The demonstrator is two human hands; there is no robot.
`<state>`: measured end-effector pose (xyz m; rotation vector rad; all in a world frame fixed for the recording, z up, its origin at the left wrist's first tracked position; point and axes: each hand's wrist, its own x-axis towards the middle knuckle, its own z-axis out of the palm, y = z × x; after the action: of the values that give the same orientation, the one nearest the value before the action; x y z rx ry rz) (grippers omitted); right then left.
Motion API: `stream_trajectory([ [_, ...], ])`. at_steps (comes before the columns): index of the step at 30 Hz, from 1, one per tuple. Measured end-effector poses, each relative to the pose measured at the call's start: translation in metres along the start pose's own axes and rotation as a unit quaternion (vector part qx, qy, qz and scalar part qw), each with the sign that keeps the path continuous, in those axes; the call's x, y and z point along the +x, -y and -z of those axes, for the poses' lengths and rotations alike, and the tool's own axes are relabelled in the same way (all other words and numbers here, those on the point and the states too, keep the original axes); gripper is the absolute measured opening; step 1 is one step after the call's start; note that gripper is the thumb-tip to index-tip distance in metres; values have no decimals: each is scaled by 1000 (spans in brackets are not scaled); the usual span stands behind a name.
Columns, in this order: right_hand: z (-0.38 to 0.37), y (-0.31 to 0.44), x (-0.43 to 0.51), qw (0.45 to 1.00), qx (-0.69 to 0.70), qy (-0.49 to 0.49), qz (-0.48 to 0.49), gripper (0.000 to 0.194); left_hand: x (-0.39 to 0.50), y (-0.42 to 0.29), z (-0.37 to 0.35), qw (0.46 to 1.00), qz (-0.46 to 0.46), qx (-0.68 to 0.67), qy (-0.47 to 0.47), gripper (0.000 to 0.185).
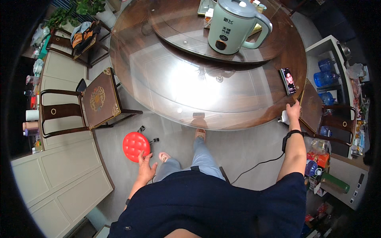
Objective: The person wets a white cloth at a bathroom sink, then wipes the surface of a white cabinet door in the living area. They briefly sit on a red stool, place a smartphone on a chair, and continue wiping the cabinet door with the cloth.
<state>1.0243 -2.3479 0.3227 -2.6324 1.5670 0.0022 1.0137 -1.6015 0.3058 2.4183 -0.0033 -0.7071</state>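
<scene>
My right hand (pixel 293 110) is at the right edge of the round wooden table (pixel 143 89), beside a small white object (pixel 285 117); whether the fingers grip it cannot be told. Just beyond that hand, a smartphone (pixel 287 81) with a lit screen lies on the tabletop. My left hand (pixel 146 168) hangs low with its fingers apart and nothing in it, near a round red tufted stool (pixel 136 147). A pale green electric kettle (pixel 230 29) stands upright on the raised turntable (pixel 190 44) of the table.
A wooden armchair (pixel 99 99) stands to the left, another (pixel 311 107) to the right. Farther left, a chair (pixel 62 43) bears clothing. Pale cabinets (pixel 65 160) line the left side. At right are shelves with blue water bottles (pixel 326 78). A black cable (pixel 256 165) runs near my right arm.
</scene>
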Motion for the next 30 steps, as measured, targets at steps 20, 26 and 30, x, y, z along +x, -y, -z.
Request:
stream_trajectory([
  [20,-40,4,133,971,107,196,88,91,-4,-11,-4,990,136,20,31,54],
  [26,-43,35,80,980,37,188,59,80,-6,-5,-3,989,150,-7,13,55],
  [30,-24,63,-8,935,265,233,24,63,-18,24,-1,986,164,-39,-5,56],
])
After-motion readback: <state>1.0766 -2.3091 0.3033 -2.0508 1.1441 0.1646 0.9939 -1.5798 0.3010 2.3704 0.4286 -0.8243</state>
